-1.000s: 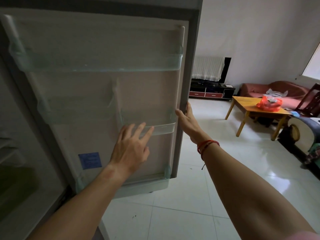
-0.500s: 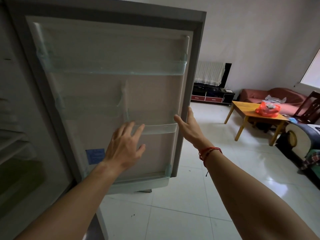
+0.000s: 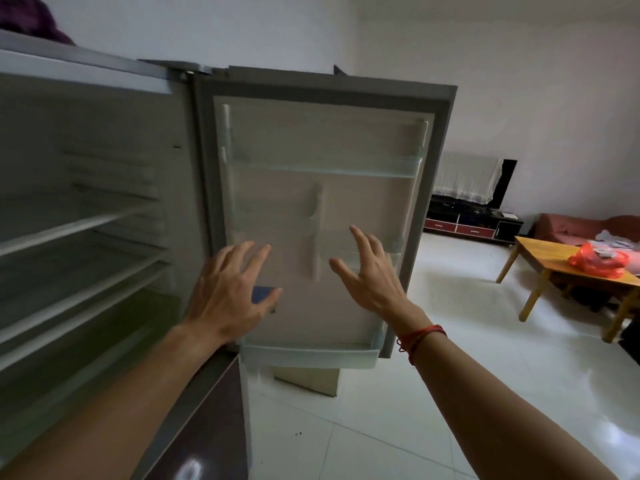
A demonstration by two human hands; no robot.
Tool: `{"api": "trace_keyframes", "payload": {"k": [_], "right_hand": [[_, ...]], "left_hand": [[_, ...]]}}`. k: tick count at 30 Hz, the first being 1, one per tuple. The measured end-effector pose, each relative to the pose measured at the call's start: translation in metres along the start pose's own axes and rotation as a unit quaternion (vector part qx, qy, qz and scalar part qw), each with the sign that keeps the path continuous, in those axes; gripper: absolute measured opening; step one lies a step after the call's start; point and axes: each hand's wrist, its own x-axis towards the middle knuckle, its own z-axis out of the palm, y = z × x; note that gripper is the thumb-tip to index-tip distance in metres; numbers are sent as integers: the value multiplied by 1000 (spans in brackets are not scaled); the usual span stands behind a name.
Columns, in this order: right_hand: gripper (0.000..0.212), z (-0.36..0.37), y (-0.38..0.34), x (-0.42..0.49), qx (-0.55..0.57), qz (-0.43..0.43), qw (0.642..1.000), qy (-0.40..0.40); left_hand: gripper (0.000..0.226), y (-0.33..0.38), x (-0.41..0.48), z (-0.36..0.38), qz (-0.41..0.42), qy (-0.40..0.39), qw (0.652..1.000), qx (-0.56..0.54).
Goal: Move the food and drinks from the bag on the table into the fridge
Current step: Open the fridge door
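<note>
The fridge [image 3: 86, 209] stands open at the left, its white shelves bare. Its door [image 3: 440, 209] is swung wide, showing clear door racks with nothing in them. My left hand [image 3: 232, 292] and my right hand [image 3: 372, 275] hover in front of the door's inner side, fingers spread, holding nothing; whether they touch the door I cannot tell. A red string is tied round my right wrist. Far right, the red plastic bag [image 3: 599, 261] with food in it lies on a wooden table [image 3: 543, 251].
White tiled floor [image 3: 467, 358] stretches between the fridge and the table. A dark low TV cabinet [image 3: 474, 220] stands at the back wall, with a lace cloth over the screen. A reddish sofa [image 3: 581, 225] sits behind the table.
The door has swung further open and the fridge's shelves have come into view. My right hand has left the door's edge and now hovers before the inner panel beside my left hand.
</note>
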Motion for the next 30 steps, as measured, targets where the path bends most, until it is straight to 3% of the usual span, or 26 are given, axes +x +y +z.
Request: {"api": "trace_keyframes", "payload": {"k": [15, 21, 30], "right_hand": [[76, 39, -139, -39, -97, -164, 980, -51], [79, 45, -162, -42, -113, -196, 972, -59], [78, 47, -151, -33, -120, -203, 970, -58]], "left_hand": [[85, -73, -93, -124, -114, 22, 988, 100], [86, -90, -122, -145, -156, 8, 981, 111], [85, -83, -105, -133, -145, 9, 983, 113]]}}
